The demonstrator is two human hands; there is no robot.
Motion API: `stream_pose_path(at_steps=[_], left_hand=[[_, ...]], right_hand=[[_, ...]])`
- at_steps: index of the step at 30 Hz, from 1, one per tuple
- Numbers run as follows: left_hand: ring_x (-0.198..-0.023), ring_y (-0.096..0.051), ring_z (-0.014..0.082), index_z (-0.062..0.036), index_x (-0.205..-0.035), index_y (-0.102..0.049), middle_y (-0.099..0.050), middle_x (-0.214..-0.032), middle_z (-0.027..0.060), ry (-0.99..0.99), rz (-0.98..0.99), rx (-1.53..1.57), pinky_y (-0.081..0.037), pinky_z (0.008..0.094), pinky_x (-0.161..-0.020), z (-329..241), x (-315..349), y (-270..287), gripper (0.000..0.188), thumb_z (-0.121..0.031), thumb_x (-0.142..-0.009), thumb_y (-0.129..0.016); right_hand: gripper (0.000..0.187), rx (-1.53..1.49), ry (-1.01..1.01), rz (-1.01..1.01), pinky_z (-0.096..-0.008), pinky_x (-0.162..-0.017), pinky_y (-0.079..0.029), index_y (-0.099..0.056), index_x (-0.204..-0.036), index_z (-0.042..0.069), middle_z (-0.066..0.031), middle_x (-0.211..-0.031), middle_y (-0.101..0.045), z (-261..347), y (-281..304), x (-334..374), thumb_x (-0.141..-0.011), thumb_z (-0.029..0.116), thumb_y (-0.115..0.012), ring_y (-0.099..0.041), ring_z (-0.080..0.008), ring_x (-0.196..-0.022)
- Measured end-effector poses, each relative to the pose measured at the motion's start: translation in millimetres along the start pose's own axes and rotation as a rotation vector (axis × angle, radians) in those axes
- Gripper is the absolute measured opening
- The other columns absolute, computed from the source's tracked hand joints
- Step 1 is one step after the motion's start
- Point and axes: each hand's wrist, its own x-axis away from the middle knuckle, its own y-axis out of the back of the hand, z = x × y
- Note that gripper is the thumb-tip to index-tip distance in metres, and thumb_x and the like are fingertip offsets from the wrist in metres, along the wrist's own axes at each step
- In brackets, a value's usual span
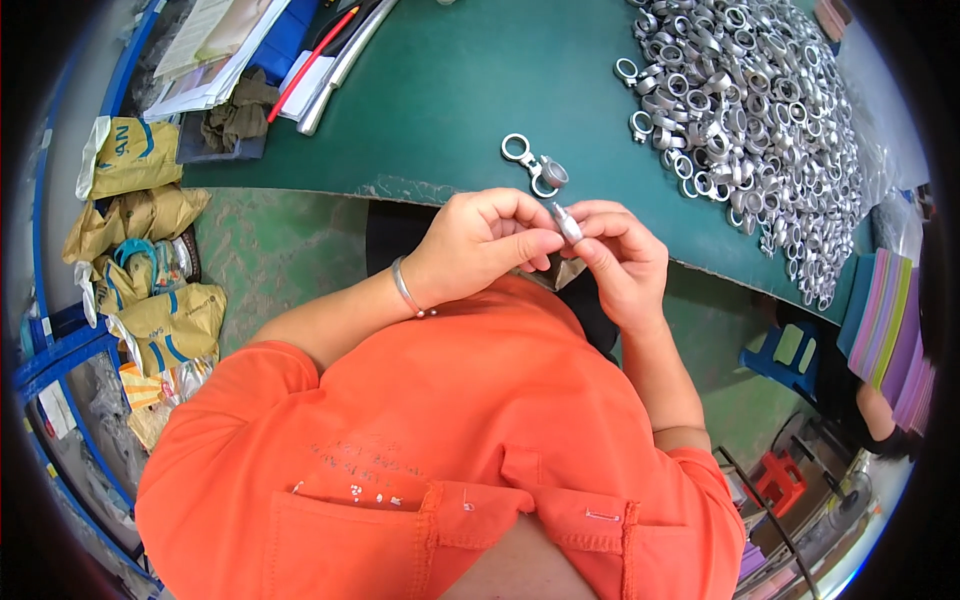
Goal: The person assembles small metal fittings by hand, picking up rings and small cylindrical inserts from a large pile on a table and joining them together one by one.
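Just off the table's near edge, my right hand (625, 258) pinches a small silver metal cylinder (568, 224) with a narrower tip between thumb and fingers. My left hand (490, 240) is closed beside it, thumb pressed to the curled fingers. Its fingertips come close to the cylinder, and whatever they may hold is hidden. Beyond my hands, a silver ring (515, 147) and a few joined ring-shaped metal parts (548, 177) lie on the green table (430, 90).
A large heap of silver metal rings (750, 100) covers the table's right side. Papers (215, 55) and a red pencil (312, 65) lie at the far left. Yellow-brown bags (170, 325) stand left of me. At the right, another person's arm (877, 412) shows near a blue stool (785, 355).
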Motion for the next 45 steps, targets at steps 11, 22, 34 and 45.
stream_pose_path(at_steps=[11, 22, 34, 45], left_hand=[[-0.072, -0.058, 0.0127, -0.0008, -0.087, -0.066, -0.061, -0.086, 0.0085, -0.523, -0.010, -0.604, -0.047, 0.0225, -0.060, 0.9, -2.5, 1.3, 0.014, 0.005, -0.075, -0.071], [-0.073, -0.053, 0.0062, -0.0007, -0.083, -0.058, -0.053, -0.091, 0.0037, -0.368, -0.184, -0.559, -0.047, 0.0190, -0.061, 10.3, 6.9, 13.9, 0.012, 0.009, -0.080, -0.063], [-0.073, -0.061, 0.0083, 0.0010, -0.092, -0.059, -0.059, -0.087, 0.0029, -0.127, -0.165, -0.244, -0.052, 0.0208, -0.064, 10.4, 1.0, 7.7, 0.008, 0.001, -0.085, -0.063], [-0.072, -0.064, 0.0118, 0.0050, -0.105, -0.059, -0.066, -0.089, 0.0100, -0.071, -0.139, 0.103, -0.054, 0.0240, -0.066, 1.6, -5.0, 4.7, 0.019, -0.007, -0.090, -0.061]], right_hand=[[0.022, -0.095, -0.183, 0.001, -0.0261, -0.081, -0.051, -0.054, -0.115, -0.003, -0.0091, -0.103, -0.061, 12.4, -5.0, 3.0, -0.092, -0.002, -0.052, -0.060, -0.0130, -0.094], [0.021, 0.535, 0.000, 0.295, -0.0304, -0.081, -0.050, -0.061, -0.091, -0.001, -0.0105, -0.100, -0.061, 16.0, 8.1, -1.9, -0.075, -0.014, -0.059, -0.060, -0.0218, -0.098], [0.014, 0.642, 0.156, -0.094, -0.0323, -0.066, -0.050, -0.064, -0.085, 0.004, -0.0109, -0.092, -0.062, -13.8, -0.6, -32.0, -0.074, 0.000, -0.072, -0.061, -0.0235, -0.080], [0.035, 0.321, 0.280, -0.081, -0.0249, -0.071, -0.054, -0.052, -0.100, 0.000, -0.0123, -0.097, -0.068, -11.7, -12.2, -4.6, -0.075, -0.001, -0.075, -0.064, -0.0144, -0.082]])
